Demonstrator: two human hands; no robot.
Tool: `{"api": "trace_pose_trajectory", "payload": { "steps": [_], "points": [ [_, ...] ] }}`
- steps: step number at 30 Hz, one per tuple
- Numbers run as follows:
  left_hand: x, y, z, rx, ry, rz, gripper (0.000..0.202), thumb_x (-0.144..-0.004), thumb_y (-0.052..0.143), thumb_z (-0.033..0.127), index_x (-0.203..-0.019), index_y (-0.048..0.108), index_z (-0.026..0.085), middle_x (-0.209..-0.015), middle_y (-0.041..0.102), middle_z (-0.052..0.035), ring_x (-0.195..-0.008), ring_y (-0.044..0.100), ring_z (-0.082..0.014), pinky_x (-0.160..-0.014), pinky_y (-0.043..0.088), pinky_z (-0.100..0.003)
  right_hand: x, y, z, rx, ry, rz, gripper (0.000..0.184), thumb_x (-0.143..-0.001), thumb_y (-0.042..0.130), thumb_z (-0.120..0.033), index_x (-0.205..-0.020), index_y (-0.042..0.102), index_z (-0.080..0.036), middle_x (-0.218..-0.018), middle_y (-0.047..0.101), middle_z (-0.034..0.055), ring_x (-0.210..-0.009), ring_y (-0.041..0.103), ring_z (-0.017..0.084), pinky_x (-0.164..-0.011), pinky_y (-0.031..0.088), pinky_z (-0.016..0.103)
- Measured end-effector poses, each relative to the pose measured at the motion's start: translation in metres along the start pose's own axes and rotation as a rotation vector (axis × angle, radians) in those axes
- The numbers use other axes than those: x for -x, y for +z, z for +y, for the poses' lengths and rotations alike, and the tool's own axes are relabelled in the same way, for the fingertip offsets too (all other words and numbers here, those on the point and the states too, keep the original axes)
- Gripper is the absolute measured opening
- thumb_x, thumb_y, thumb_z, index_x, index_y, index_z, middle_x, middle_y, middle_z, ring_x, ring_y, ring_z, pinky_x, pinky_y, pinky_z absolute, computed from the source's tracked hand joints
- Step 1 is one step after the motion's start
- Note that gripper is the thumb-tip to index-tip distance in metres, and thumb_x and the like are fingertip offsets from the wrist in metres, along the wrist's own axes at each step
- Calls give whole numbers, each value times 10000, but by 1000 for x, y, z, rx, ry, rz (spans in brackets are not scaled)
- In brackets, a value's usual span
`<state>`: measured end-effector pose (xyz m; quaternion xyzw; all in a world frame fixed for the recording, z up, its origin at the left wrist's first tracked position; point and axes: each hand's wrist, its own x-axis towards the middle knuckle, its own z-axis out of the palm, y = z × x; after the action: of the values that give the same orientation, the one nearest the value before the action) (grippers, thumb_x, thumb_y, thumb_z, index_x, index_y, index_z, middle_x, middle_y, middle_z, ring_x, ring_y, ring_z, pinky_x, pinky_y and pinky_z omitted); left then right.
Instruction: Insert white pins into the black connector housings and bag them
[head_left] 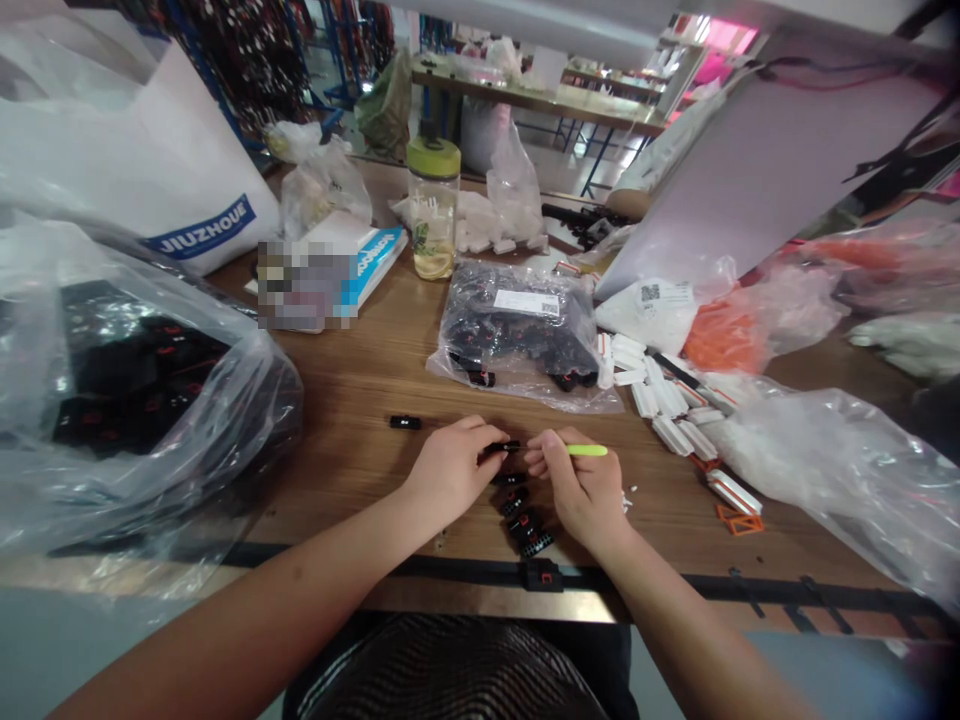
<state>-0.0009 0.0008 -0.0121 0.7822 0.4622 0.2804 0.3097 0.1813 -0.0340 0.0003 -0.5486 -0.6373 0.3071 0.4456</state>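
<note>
My left hand [450, 465] pinches a small black plastic connector [501, 447] above the wooden table [360, 400]. My right hand [581, 485] is closed around a thin tool with a yellow-green handle [586, 450], its tip meeting the connector. Between and below my hands lie several more black connectors [525, 520], some with red marks. One lone black connector [405, 422] rests on the table to the left of my left hand.
A clear bag of black connectors [517, 330] lies ahead. White connector pieces [667, 400] and orange parts [739, 520] sit to the right. Large plastic bags [135, 400] fill the left, another [847, 470] the right. A green-lidded jar [433, 205] and a box [330, 270] stand further back.
</note>
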Motion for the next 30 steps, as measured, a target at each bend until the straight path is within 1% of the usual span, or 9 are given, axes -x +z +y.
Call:
{"api": "trace_pose_trajectory", "payload": {
  "steps": [11, 15, 17, 19, 21, 24, 26, 28, 30],
  "points": [
    [1, 2, 0, -22, 4, 4, 185, -856, 651, 121, -1006, 728, 197, -946, 696, -30, -805, 666, -193, -757, 548, -349, -5, -1, -3, 66, 18, -106, 322, -989, 506, -393, -845, 699, -180, -759, 715, 37, -646, 691, 145, -604, 556, 247],
    [4, 1, 2, -54, 39, -6, 133, -871, 635, 157, -975, 705, 199, -924, 673, -26, -775, 638, -187, -747, 543, -357, -6, -14, -3, -65, 77, 121, 370, -973, 521, -435, -790, 697, -165, -651, 699, 29, -515, 642, 124, -487, 513, 222],
    [6, -2, 4, -64, 69, 5, 136, -868, 615, 144, -965, 694, 197, -940, 669, -34, -853, 638, -203, -810, 542, -380, -6, -22, 0, -79, 89, 215, 377, -960, 537, -447, -777, 695, -158, -631, 698, 32, -486, 623, 120, -461, 496, 218],
    [10, -6, 10, -74, 101, 9, 153, -875, 599, 148, -986, 689, 201, -1000, 669, -47, -964, 625, -225, -887, 528, -413, -5, -28, 3, -67, 74, 243, 368, -953, 549, -439, -774, 699, -154, -624, 697, 33, -480, 617, 120, -462, 493, 220],
    [15, -8, 19, -85, 133, -27, 170, -904, 604, 228, -1051, 688, 209, -1114, 660, -67, -1070, 597, -254, -961, 498, -462, -5, -29, 6, -65, 45, 280, 348, -947, 559, -414, -764, 702, -155, -613, 690, 27, -474, 610, 119, -464, 488, 225],
    [25, -8, 33, -71, 174, -132, 488, -867, 679, 468, -1272, 604, 206, -1309, 591, -109, -1195, 542, -308, -1051, 438, -533, -4, -29, 10, -56, -5, 356, 305, -937, 571, -370, -764, 709, -161, -613, 686, 18, -476, 604, 118, -473, 486, 230],
    [31, -6, 39, -44, 158, -155, 711, -822, 712, 533, -1402, 481, 193, -1371, 545, -129, -1248, 507, -325, -1075, 423, -543, -3, -29, 11, -39, -36, 394, 302, -950, 552, -354, -779, 716, -167, -614, 685, 13, -481, 603, 112, -480, 485, 226],
    [34, -5, 37, -14, 118, -121, 695, -867, 681, 476, -1443, 409, 199, -1381, 529, -132, -1267, 495, -315, -1075, 430, -535, -2, -29, 11, -35, -62, 397, 318, -966, 527, -348, -783, 718, -172, -617, 681, 10, -485, 601, 105, -480, 479, 220],
    [34, -6, 29, 24, 95, -78, 539, -933, 612, 345, -1421, 418, 226, -1367, 536, -119, -1263, 507, -289, -1067, 441, -518, 0, -28, 9, -47, -80, 341, 338, -975, 517, -348, -763, 714, -172, -625, 676, 11, -489, 600, 100, -479, 475, 219]
  ]
}}
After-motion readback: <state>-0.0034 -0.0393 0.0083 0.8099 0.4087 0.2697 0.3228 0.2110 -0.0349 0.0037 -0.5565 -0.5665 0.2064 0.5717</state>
